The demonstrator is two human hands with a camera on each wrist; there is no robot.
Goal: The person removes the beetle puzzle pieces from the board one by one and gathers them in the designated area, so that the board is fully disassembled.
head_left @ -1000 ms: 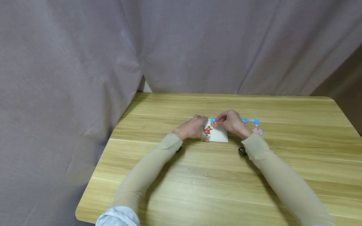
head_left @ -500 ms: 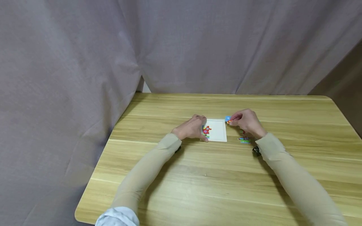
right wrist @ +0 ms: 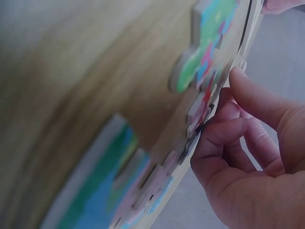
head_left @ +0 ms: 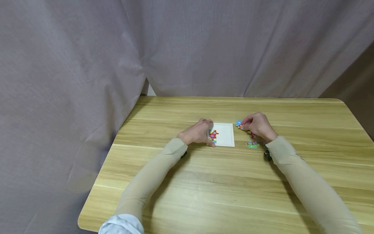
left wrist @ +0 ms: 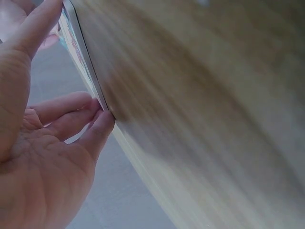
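A square white puzzle tray (head_left: 225, 135) lies on the wooden table, with a few joined red and green pieces (head_left: 213, 135) in its lower left part. My left hand (head_left: 198, 131) holds the tray's left side, thumb at the near edge and fingers toward the far edge. Just right of the tray, my right hand (head_left: 257, 126) pinches a blue jigsaw puzzle piece (head_left: 239, 123) with red and yellow on it. In the right wrist view its thumb and fingertips come together, but the piece between them is mostly hidden.
Loose puzzle pieces (head_left: 252, 144) lie right of the tray, partly under my right hand. The right wrist view shows more of them, including a green and blue piece (right wrist: 214, 24). A grey curtain (head_left: 198, 48) hangs behind the table (head_left: 181, 182).
My right hand has moved right, off the tray, taking the blue piece out of its upper left and onto the table side. The left hand has stayed on the tray.
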